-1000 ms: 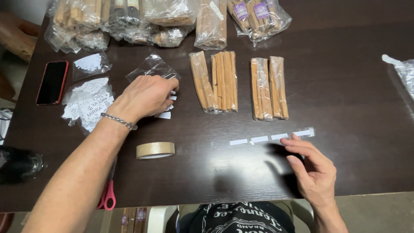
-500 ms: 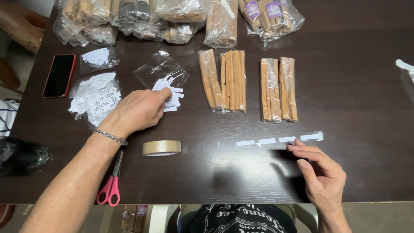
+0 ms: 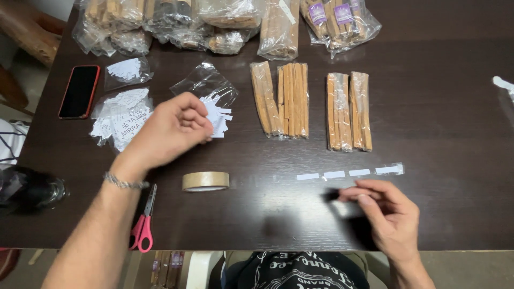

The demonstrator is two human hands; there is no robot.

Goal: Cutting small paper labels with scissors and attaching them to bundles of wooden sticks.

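Note:
My left hand (image 3: 170, 128) hovers over the dark table (image 3: 439, 134), fingers curled and pinched on a small white paper label (image 3: 217, 133) at the edge of a loose pile. The pile spills from a clear plastic bag (image 3: 206, 85). My right hand (image 3: 386, 214) rests near the front edge with loosely bent fingers touching the tabletop and nothing visible in it. Just above it lies a row of short tape strips (image 3: 348, 173). A tape roll (image 3: 205, 181) lies between my hands.
Bundles of tan sticks (image 3: 292, 99) (image 3: 349, 109) lie in the middle, and several filled bags (image 3: 225, 24) are at the back. A phone (image 3: 79, 91), two bags of labels (image 3: 120, 115) and pink scissors (image 3: 142, 225) lie at the left. A dark glass object (image 3: 29, 190) is at the left edge.
My left hand has lifted off the label pile and drawn back with fingers pinched. My right hand has turned its fingers leftward and stayed below the tape strips.

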